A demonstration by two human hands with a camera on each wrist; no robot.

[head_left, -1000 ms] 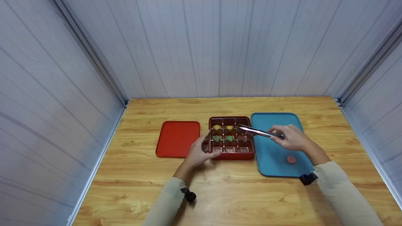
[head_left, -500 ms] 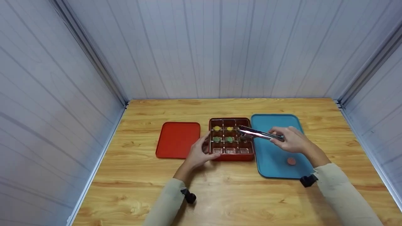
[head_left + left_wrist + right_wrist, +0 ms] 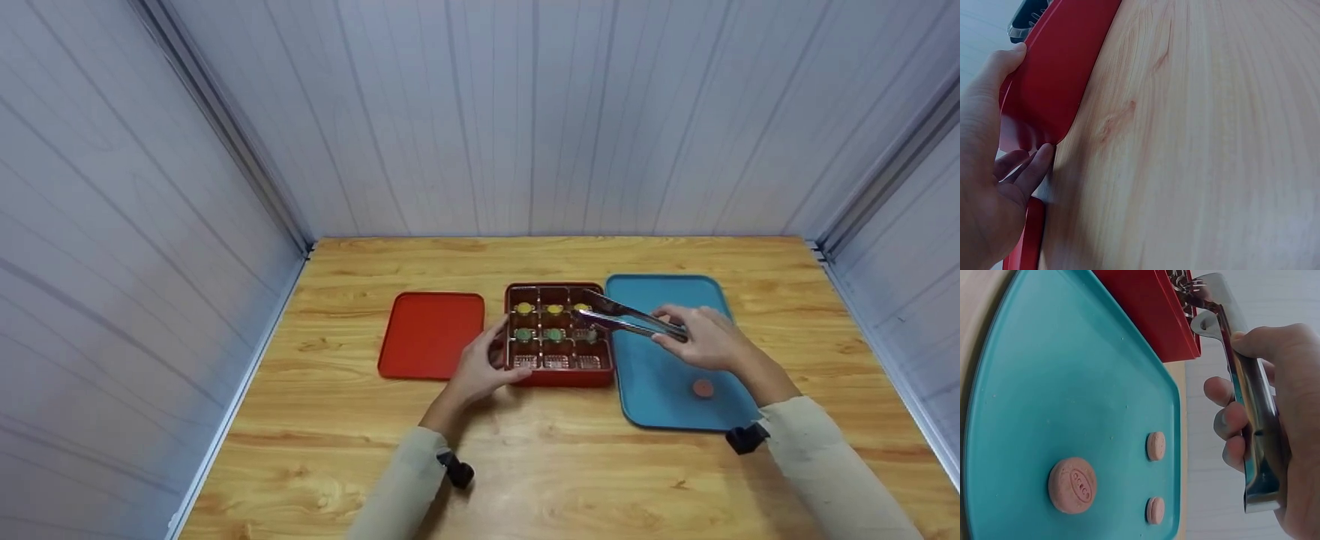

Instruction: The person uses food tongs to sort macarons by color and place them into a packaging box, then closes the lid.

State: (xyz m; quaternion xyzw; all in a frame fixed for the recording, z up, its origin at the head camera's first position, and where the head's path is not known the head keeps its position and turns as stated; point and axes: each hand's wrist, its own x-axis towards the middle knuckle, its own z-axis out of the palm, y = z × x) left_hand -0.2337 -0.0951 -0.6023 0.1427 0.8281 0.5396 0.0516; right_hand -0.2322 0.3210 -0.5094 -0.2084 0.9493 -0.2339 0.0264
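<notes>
My left hand (image 3: 478, 369) holds the front-left corner of a red box (image 3: 566, 379), its thumb at the front rim and its fingers along the left side. A clear divided insert fills the box. Round yellow cookies (image 3: 554, 310) sit in the back row and green cookies (image 3: 554, 334) in the middle row. My right hand (image 3: 705, 339) grips metal tongs (image 3: 634, 325). The tongs' arms are spread, with their tips over the right column beside a yellow cookie (image 3: 581, 308). They partly cover the middle-row compartment there. Bare compartments line the front row.
Against the box's right side lies a blue tray (image 3: 660, 409). Pink sandwich cookies lie on it, including a large embossed cookie (image 3: 1072, 485) and two farther ones (image 3: 1156, 446). A flat red lid (image 3: 431, 337) is left of the box. Panelled walls enclose the wooden table.
The tongs' arms have parted, and a yellow cookie now shows in the right column's back compartment. My left hand stays at the box. The head view has shifted slightly.
</notes>
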